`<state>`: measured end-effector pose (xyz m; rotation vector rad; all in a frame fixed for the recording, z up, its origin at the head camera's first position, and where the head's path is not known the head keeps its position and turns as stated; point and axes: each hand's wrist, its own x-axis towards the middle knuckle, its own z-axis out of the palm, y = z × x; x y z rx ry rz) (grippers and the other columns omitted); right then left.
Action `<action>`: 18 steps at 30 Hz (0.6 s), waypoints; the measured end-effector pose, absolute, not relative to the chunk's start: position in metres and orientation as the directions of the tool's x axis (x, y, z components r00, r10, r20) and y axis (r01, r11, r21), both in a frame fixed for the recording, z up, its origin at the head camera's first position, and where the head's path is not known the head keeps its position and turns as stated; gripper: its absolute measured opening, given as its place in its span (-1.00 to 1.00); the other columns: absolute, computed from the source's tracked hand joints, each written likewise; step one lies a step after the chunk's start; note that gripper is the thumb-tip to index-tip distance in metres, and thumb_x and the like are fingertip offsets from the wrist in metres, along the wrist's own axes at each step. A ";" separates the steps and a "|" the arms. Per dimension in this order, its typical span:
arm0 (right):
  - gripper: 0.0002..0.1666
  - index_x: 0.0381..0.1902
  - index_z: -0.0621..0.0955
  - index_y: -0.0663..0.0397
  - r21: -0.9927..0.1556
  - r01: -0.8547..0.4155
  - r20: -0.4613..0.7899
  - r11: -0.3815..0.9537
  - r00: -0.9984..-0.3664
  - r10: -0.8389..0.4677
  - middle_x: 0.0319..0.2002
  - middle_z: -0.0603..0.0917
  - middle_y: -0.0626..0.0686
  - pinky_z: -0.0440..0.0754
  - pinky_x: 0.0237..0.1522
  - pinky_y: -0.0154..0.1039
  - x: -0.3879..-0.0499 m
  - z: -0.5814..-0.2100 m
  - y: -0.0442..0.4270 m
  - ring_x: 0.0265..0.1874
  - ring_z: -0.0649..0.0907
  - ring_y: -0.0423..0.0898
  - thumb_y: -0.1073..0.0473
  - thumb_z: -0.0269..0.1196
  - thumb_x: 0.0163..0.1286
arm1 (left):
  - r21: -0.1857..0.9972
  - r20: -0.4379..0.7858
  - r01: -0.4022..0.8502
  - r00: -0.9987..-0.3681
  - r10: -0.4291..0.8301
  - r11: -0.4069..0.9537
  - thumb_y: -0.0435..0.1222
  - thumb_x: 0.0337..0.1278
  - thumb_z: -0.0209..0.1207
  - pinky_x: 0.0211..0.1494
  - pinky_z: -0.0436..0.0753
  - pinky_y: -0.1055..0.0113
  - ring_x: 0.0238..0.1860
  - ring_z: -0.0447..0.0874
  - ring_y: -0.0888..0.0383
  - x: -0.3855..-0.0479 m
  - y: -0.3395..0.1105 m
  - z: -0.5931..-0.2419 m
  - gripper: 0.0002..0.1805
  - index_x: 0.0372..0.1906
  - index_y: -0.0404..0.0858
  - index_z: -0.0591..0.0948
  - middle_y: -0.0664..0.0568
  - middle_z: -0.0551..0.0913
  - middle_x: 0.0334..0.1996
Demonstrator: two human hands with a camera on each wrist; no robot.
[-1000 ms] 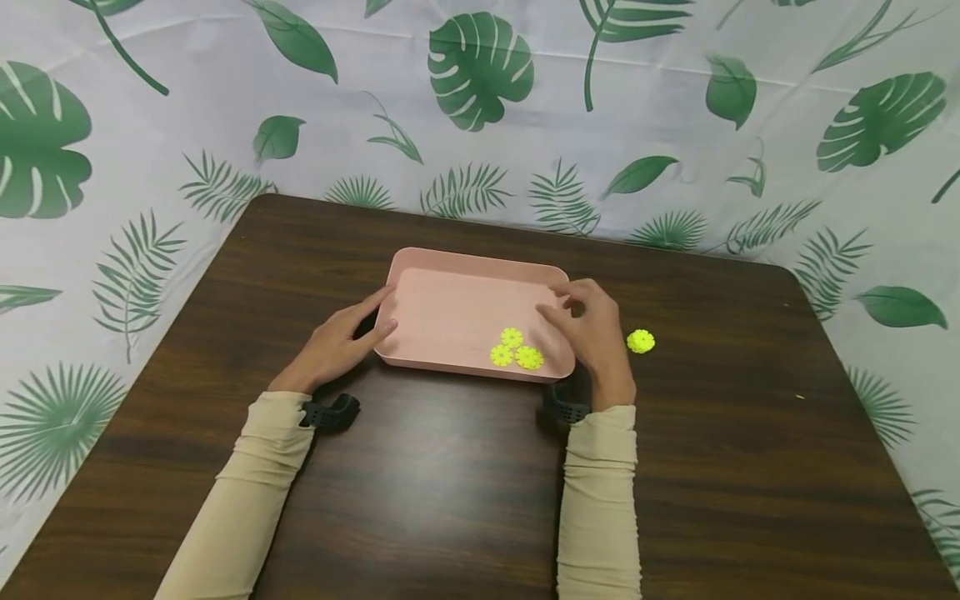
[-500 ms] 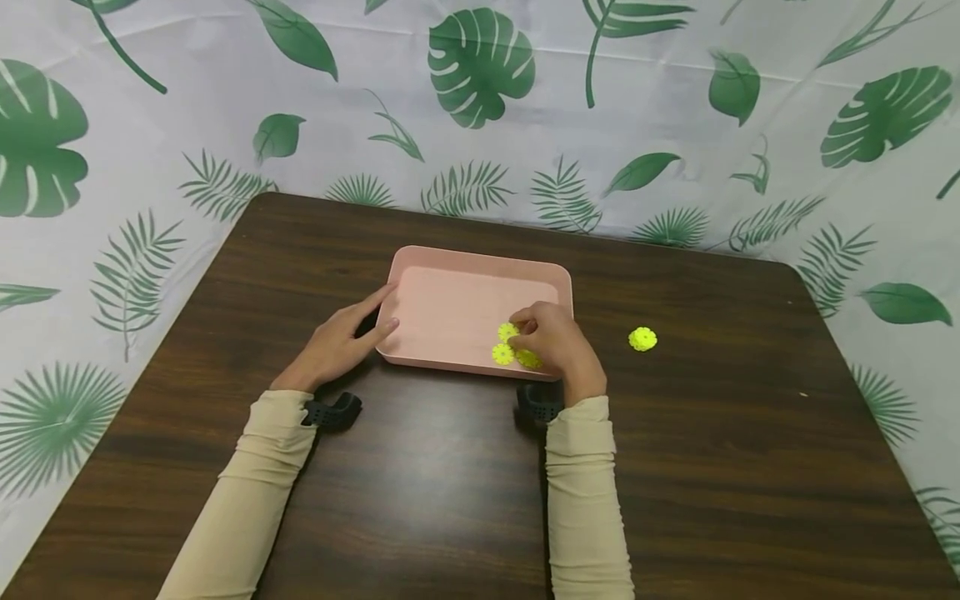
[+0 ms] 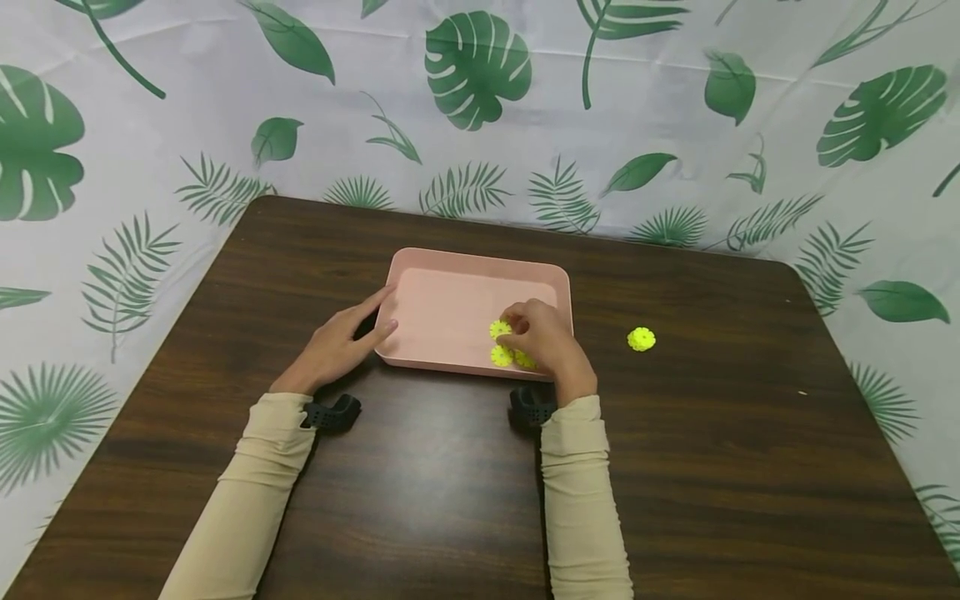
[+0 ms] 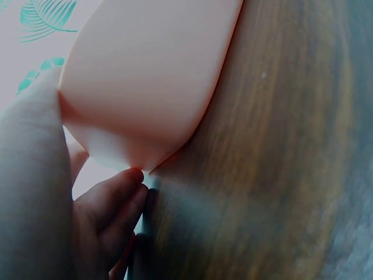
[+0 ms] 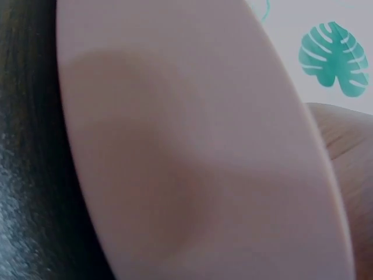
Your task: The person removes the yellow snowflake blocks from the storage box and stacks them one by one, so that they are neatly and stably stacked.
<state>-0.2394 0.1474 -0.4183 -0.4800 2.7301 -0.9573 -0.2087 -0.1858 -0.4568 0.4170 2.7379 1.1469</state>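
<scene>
A shallow pink tray [image 3: 450,317] lies on the dark wooden table. My left hand [image 3: 337,342] holds its left end, with the thumb and index finger reaching the rim; in the left wrist view, other fingers [image 4: 113,201] touch the wall's outside. Inside the tray's near right part, my right hand [image 3: 543,337] pinches a bright yellow flower-shaped disc [image 3: 500,330] between thumb and fingers. Just below it lies another yellow disc [image 3: 502,357]. More yellow discs [image 3: 526,361] sit partly hidden under the hand. The tray wall hides the right fingertips from the right wrist view.
A small pile of yellow flower-shaped discs [image 3: 641,339] lies on the table [image 3: 720,433] to the right of the tray. Behind the table hangs a white cloth [image 3: 562,125] with green leaf prints.
My right hand has moved left and down from the tray's right side to the discs, and one disc has shifted slightly left in its fingers. The left hand stays on the tray.
</scene>
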 end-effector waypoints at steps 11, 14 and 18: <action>-0.55 0.21 0.71 0.19 -0.686 -0.188 -0.078 0.703 -0.941 -0.328 -0.22 0.66 0.13 0.64 -0.12 -0.14 -0.238 -0.421 0.143 -0.24 0.59 0.03 0.22 0.44 0.38 | 0.704 -0.027 0.200 -0.951 0.307 0.681 0.23 0.53 -0.05 0.49 0.10 -0.40 0.59 0.09 -0.24 -0.210 -0.186 -0.459 -0.22 0.69 0.23 -0.01 -0.02 0.11 0.64; -0.52 0.22 0.70 0.20 -0.685 -0.198 -0.067 0.701 -0.941 -0.331 -0.23 0.66 0.12 0.63 -0.17 -0.18 -0.238 -0.422 0.142 -0.27 0.59 0.02 0.23 0.45 0.37 | 0.706 -0.027 0.200 -0.951 0.307 0.680 0.23 0.53 -0.05 0.49 0.11 -0.40 0.59 0.09 -0.24 -0.210 -0.186 -0.458 -0.22 0.69 0.23 -0.01 -0.02 0.11 0.64; -0.51 0.21 0.70 0.24 -0.683 -0.214 -0.057 0.698 -0.938 -0.343 -0.24 0.66 0.13 0.64 -0.18 -0.18 -0.239 -0.423 0.142 -0.28 0.59 0.01 0.23 0.47 0.35 | 0.710 -0.026 0.198 -0.951 0.307 0.676 0.23 0.53 -0.04 0.50 0.11 -0.39 0.60 0.09 -0.23 -0.211 -0.186 -0.457 -0.21 0.69 0.22 0.00 -0.02 0.11 0.64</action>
